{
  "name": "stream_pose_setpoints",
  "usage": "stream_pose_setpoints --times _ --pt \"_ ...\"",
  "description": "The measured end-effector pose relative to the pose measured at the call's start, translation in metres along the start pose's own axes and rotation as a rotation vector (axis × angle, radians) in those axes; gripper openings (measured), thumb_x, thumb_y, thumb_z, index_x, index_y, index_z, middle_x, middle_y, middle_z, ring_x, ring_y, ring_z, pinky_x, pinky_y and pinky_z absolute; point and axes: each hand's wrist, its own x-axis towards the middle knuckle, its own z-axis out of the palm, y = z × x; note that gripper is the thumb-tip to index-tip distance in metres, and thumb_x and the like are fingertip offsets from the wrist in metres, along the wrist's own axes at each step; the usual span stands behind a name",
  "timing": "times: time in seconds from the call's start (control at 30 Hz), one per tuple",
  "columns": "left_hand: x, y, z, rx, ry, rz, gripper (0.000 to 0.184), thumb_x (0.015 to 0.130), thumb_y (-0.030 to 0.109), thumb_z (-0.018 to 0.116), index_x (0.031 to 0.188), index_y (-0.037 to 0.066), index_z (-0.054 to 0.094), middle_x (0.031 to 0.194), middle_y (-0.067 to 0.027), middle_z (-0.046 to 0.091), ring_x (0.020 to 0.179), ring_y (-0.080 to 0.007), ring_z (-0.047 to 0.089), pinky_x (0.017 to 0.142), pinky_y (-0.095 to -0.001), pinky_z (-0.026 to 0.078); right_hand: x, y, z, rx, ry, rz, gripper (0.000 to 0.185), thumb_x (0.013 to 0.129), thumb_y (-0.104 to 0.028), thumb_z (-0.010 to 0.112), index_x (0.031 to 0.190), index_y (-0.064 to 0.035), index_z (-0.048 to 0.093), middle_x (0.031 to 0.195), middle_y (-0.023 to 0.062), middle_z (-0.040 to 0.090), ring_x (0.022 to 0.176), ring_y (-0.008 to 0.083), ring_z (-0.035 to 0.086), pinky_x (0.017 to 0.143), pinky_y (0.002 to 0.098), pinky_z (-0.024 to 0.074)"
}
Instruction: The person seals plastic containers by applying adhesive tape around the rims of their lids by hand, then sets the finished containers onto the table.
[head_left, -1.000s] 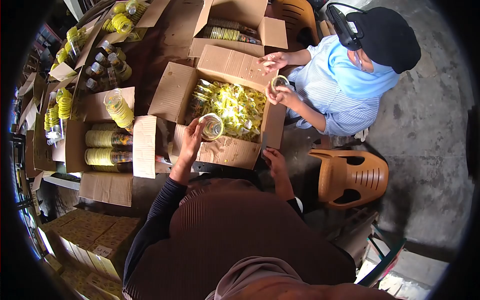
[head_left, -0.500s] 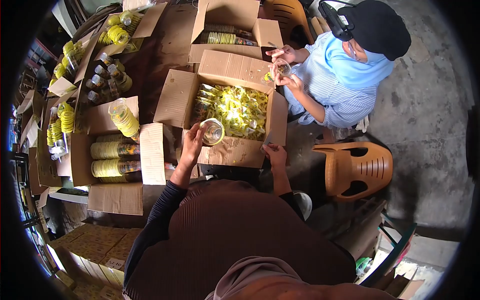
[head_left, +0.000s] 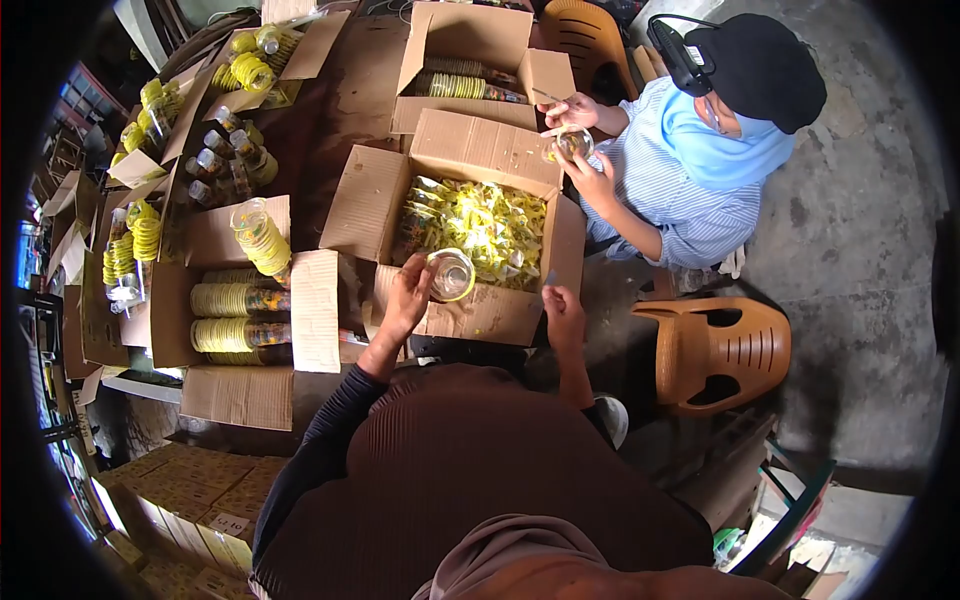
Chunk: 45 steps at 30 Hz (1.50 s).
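My left hand (head_left: 406,302) grips a clear plastic cup (head_left: 453,277) with a yellow rim, its mouth tilted up towards me. The cup hangs over the near edge of an open cardboard box (head_left: 490,316). Many small yellow-and-clear packets (head_left: 485,225) fill that box. By the box's near right corner, my right hand (head_left: 565,318) is closed with its fingers pinched round a thin, flat greyish piece (head_left: 550,279). Only the tip of this piece shows, so its kind is unclear.
A co-worker (head_left: 690,170) at the right holds another clear cup (head_left: 573,145). Cardboard boxes with stacked yellow-rimmed cups (head_left: 225,300) stand at the left, and another box (head_left: 470,30) at the back. An orange plastic chair (head_left: 720,355) is to my right.
The whole view has shifted slightly, with things sitting lower and further right. My left hand still holds the cup. Less of the flat piece shows at my right hand. The co-worker's cup has turned.
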Motion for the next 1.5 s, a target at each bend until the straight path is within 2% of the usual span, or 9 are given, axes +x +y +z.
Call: stream_pose_setpoints --times 0.1,0.2,0.43,0.57,0.6,0.7,0.87,1.17,1.5 --pt "-0.003 0.030 0.011 0.111 0.000 0.149 0.023 0.098 0.018 0.051 0.105 -0.002 0.060 0.092 -0.0071 0.062 0.088 -0.0094 0.054 0.077 -0.0258 0.044 0.003 -0.018 0.012 0.246 -0.306 -0.156 0.017 0.092 -0.013 0.061 0.102 0.0009 0.064 0.089 0.0078 0.067 0.083 0.0087 0.061 0.071 0.0238 0.0481" --pt "-0.005 0.049 0.019 0.303 -0.040 0.320 0.019 0.092 0.009 0.052 0.100 -0.006 0.060 0.098 -0.0195 0.060 0.086 -0.0363 0.058 0.076 -0.0359 0.048 0.005 -0.055 0.023 0.428 -0.438 -0.189 0.018 0.093 -0.013 0.060 0.104 0.0018 0.062 0.090 0.0052 0.066 0.082 0.0086 0.061 0.071 0.0226 0.0485" --pt "-0.006 0.064 0.029 0.368 -0.085 0.294 0.028 0.089 0.018 0.061 0.105 -0.006 0.059 0.106 -0.0194 0.061 0.092 -0.0334 0.060 0.080 -0.0368 0.048 0.030 -0.076 0.024 0.481 -0.702 0.058 0.016 0.092 -0.014 0.062 0.098 0.0011 0.062 0.086 0.0031 0.065 0.077 0.0067 0.059 0.070 0.0231 0.0498" --pt "-0.007 0.079 0.023 0.489 -0.185 0.565 0.065 0.068 0.036 0.082 0.114 -0.001 0.057 0.110 -0.0152 0.059 0.090 -0.0319 0.058 0.080 -0.0365 0.048 0.042 -0.074 0.024 0.638 -0.716 0.149 0.013 0.092 -0.013 0.063 0.096 -0.0003 0.062 0.083 0.0023 0.063 0.074 0.0068 0.058 0.069 0.0227 0.0487" --pt "-0.009 0.077 0.026 0.478 -0.198 0.530 0.083 0.061 0.036 0.087 0.124 0.000 0.047 0.109 -0.0141 0.059 0.090 -0.0304 0.059 0.083 -0.0382 0.048 0.043 -0.078 0.024 0.665 -0.711 0.155 0.012 0.092 -0.012 0.062 0.094 -0.0003 0.062 0.083 0.0025 0.063 0.074 0.0071 0.058 0.068 0.0231 0.0483" --pt "-0.016 0.067 0.041 0.229 -0.183 0.335 0.090 0.062 0.033 0.087 0.129 0.000 0.037 0.112 -0.0187 0.057 0.099 -0.0323 0.060 0.086 -0.0386 0.048 0.043 -0.078 0.032 0.684 -0.702 0.111 0.010 0.091 -0.010 0.063 0.092 0.0001 0.061 0.083 0.0028 0.062 0.074 0.0078 0.057 0.069 0.0239 0.0473" --pt "-0.012 0.053 0.050 0.137 -0.005 0.262 0.075 0.073 0.013 0.077 0.130 0.000 0.030 0.106 -0.0182 0.058 0.093 -0.0252 0.063 0.082 -0.0363 0.050 0.041 -0.070 0.050 0.464 -0.511 -0.188 0.008 0.089 -0.004 0.064 0.092 0.0017 0.058 0.087 0.0037 0.056 0.078 0.0087 0.056 0.073 0.0229 0.0446" --pt "-0.008 0.045 0.029 0.076 0.096 0.290 0.075 0.074 0.012 0.075 0.132 0.001 0.027 0.098 -0.0137 0.058 0.087 -0.0201 0.059 0.078 -0.0316 0.048 0.023 -0.106 0.029 0.543 -0.689 -0.098 0.008 0.092 -0.007 0.060 0.091 0.0002 0.062 0.085 -0.0012 0.057 0.080 0.0054 0.053 0.074 0.0219 0.0441" --pt "-0.018 0.062 0.002 0.098 0.003 0.328 0.078 0.071 0.011 0.077 0.131 0.002 0.029 0.106 -0.0144 0.057 0.094 -0.0227 0.060 0.084 -0.0343 0.049 0.011 -0.106 0.043 0.547 -0.654 -0.027 0.021 0.100 -0.018 0.048 0.103 -0.0014 0.060 0.097 0.0069 0.063 0.090 0.0120 0.059 0.082 0.0272 0.0465"
